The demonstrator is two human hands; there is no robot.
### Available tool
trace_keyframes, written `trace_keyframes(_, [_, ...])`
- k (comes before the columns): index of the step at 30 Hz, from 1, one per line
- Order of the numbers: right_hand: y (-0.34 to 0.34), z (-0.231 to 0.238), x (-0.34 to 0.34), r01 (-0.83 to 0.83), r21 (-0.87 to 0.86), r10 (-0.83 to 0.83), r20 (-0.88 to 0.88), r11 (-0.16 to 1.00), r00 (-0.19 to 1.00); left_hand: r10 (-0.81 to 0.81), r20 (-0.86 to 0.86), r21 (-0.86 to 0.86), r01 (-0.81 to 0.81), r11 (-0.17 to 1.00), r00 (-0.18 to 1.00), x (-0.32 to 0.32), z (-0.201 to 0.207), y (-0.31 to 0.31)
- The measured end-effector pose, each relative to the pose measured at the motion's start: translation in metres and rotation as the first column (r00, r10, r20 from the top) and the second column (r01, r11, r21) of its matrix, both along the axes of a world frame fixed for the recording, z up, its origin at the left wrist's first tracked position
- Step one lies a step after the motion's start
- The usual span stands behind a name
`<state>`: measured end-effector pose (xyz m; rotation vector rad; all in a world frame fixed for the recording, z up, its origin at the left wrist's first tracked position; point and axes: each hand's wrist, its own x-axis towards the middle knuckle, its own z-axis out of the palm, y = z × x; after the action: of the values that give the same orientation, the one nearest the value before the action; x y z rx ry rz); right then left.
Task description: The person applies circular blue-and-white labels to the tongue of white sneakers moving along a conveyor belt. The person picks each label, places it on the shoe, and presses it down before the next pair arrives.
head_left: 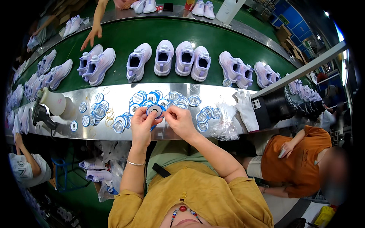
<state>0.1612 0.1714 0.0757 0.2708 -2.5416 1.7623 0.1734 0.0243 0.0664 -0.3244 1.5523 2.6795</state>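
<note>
Over the metal ledge, my left hand (142,127) grips a round blue-and-white tag (154,109), thumb on its face, which has a dark mark in the middle. Close beside the tag's right edge, my right hand (180,121) is closed in a pinch. Whatever lies between its fingertips is too small to make out. Behind and around both hands lie loose piles of the same kind of round tags (140,97). Thin tan elastic loops (109,117) are scattered left of my left hand.
Pale lilac sneakers (164,57) stand in pairs along the green conveyor belt (125,32). A co-worker's hand (92,36) reaches over it. On the metal ledge (83,133) are a tagging gun (42,116), clear plastic fasteners (225,123) and a white glove (247,110). A person in orange (304,159) sits right.
</note>
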Motion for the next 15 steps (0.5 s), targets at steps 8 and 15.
trace_keyframes(8, [0.015, 0.000, -0.010, -0.061, -0.012, 0.060, -0.054, 0.998, 0.997, -0.060, -0.097, 0.143, 0.074, 0.987, 0.993, -0.006, 0.001, 0.013])
trace_keyframes(15, [0.038, -0.002, -0.019, -0.005, 0.219, 0.085, -0.360, 0.976, 0.929, -0.176, -0.064, -0.138, 0.166, 0.976, 0.982, -0.026, -0.001, 0.036])
